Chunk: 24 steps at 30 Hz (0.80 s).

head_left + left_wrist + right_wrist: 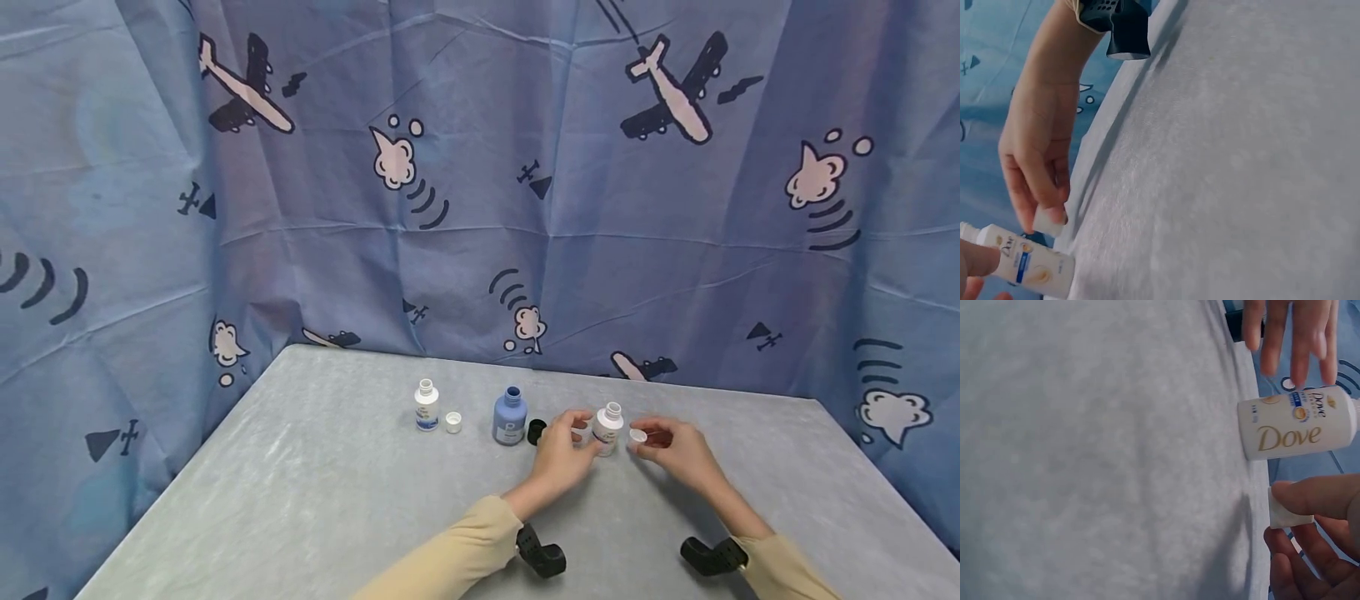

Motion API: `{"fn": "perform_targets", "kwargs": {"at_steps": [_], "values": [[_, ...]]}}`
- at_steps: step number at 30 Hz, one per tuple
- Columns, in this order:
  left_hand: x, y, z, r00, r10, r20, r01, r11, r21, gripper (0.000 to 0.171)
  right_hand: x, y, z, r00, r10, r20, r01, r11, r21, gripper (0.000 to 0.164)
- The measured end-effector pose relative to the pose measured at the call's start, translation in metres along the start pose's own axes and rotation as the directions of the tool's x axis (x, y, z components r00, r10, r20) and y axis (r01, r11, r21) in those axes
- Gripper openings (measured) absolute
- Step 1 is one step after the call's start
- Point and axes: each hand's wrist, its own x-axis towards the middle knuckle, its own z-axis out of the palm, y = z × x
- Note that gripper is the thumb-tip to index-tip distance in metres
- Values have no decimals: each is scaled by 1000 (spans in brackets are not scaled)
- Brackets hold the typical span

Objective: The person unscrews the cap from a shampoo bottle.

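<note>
A white Dove bottle [607, 427] stands uncapped on the table, its printed label facing the wrist cameras. My left hand [562, 452] is at its left side with the fingers loosely extended; in the right wrist view those fingers [1298, 353] reach the bottle's edge, though firm contact is hard to judge. On the other side, my right hand [678, 454] pinches a small white cap [1285, 512] between thumb and fingers. The cap is apart from the bottle, close to the table surface. In the left wrist view the left thumb [979, 257] covers part of the bottle.
Left of the hands stands a blue bottle [510, 417], uncapped, with a black cap [536, 431] beside it. Farther left are a small white bottle [427, 406], also uncapped, and a white cap [453, 422]. A patterned blue curtain [480, 208] hangs behind the grey table [300, 500].
</note>
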Motion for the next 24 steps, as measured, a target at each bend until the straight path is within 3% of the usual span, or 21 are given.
{"fn": "perform_targets", "kwargs": {"at_steps": [4, 9, 15, 19, 22, 24], "values": [[-3, -1, -12, 999, 40, -4, -40, 998, 51, 28, 0, 1, 2, 1000, 14, 20, -14, 999, -41, 31], [-9, -2, -28, 990, 139, -1, -138, 985, 101, 18, -2, 5, 2, 998, 13, 54, -9, 997, -75, 31], [-19, 1, -54, 958, 287, 3, -281, 934, 219, 17, -4, 9, 2, 999, -14, 38, 18, 995, -98, 32], [-26, 3, -80, 924, 382, -3, -357, 865, 352, 17, -9, 10, -4, 1000, -16, 18, 18, 993, -118, 33], [-28, -2, -103, 888, 460, -2, -403, 782, 476, 17, -11, 11, -13, 998, -50, -24, 47, 989, -144, 36], [-29, -10, -120, 876, 483, 12, -412, 732, 542, 21, -12, 14, -19, 991, -117, -70, 102, 978, -182, 38]]}}
